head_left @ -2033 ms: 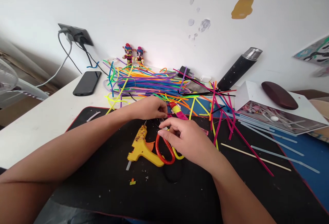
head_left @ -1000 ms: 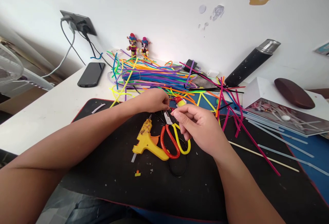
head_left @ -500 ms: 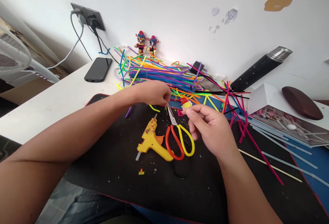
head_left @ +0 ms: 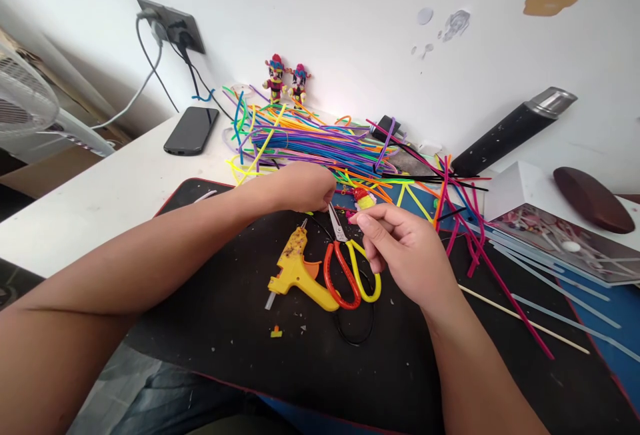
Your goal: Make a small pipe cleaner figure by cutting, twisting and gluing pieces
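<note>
My left hand (head_left: 307,187) reaches across the mat with its fingers curled down in a pinch close to the tips of the scissors (head_left: 339,232); whatever is in it is hidden. My right hand (head_left: 400,242) has thumb and forefinger pressed together, and any small thing between them is too tiny to name. The scissors, with one red and one yellow handle, lie between my hands. Left of them rests a yellow glue gun (head_left: 299,272). Just beyond my right fingertips is a small red, yellow and white piece (head_left: 365,199).
Bundled colourful pipe cleaners (head_left: 320,145) lie along the wall, below two small figures (head_left: 287,80). A phone (head_left: 192,130) is at the left. On the right are a black flask (head_left: 510,134), a box (head_left: 560,235), glue sticks (head_left: 557,298) and a wooden stick (head_left: 525,320).
My hands keep almost the same pose, the left slightly lower and further right. The whole view has shifted a little.
</note>
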Demonstrator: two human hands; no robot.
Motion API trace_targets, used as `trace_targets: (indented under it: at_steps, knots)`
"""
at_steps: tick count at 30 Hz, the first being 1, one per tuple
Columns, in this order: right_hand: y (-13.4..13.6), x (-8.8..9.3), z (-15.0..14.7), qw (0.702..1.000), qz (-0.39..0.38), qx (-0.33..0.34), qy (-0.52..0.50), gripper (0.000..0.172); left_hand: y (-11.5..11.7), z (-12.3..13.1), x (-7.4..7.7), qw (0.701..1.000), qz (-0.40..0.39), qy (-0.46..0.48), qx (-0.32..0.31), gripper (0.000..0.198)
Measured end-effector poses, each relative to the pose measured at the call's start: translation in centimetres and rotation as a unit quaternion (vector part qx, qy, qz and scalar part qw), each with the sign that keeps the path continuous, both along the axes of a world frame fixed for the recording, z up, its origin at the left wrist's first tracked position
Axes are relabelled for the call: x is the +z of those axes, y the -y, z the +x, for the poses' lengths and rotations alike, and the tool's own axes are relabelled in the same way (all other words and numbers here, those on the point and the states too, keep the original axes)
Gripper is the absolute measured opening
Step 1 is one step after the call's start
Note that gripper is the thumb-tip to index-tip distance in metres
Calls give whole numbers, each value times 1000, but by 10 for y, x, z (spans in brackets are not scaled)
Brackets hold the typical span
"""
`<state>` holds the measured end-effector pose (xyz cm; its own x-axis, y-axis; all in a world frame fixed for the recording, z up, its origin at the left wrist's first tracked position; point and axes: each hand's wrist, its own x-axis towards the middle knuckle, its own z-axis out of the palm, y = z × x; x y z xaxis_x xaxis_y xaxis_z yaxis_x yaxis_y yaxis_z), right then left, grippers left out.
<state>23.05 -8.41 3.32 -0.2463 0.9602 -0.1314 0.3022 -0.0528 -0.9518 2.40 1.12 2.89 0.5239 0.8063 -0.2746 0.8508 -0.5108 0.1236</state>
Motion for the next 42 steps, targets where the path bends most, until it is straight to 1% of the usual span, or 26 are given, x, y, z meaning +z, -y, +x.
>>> trace_targets:
  at_steps: [4, 8, 11, 14, 19, 22, 25, 28, 32, 35, 39, 42]
  knots:
    - [0, 0, 0, 1000, 5, 1, 3, 39, 1, 1, -3, 1000, 16, 6, -10, 20]
    - [0, 0, 0, 1000, 6, -1, 9, 39, -3, -7, 1, 1000, -5, 19, -22, 19]
    - [1, 0, 0, 1000, 2, 0, 4, 39, -9, -16, 9, 999, -6, 49, -18, 19]
    - [1, 0, -1, 1000, 0, 1, -3, 40, -11, -21, 17, 995, 3, 101, -21, 20]
    - [-1, -2, 0, 1000, 11, -10, -9, 40, 0, -16, 33, 978, -10, 205, -32, 28]
    - [-3, -6, 1, 999, 22, -25, -8, 36, 9, -12, 42, 973, -4, 229, -22, 28]
    - [-4, -11, 3, 998, 43, -37, 10, 31, 14, -11, 48, 972, -2, 236, -19, 26]
    - [-5, -14, 5, 997, 60, -35, 28, 28, 16, -10, 48, 973, -9, 230, -28, 23]
    - [-5, -14, 4, 997, 69, -28, 38, 24, 19, -7, 47, 974, -12, 223, -36, 23]
    - [-5, -13, 4, 996, 70, -32, 41, 23, 18, -8, 47, 969, -36, 241, -32, 24]
    - [-6, -11, 4, 996, 68, -49, 5, 25, 10, -13, 48, 954, -44, 295, 4, 29]
    - [-7, -10, 5, 997, 59, -54, -24, 26, 8, -14, 46, 952, -68, 300, -2, 27]
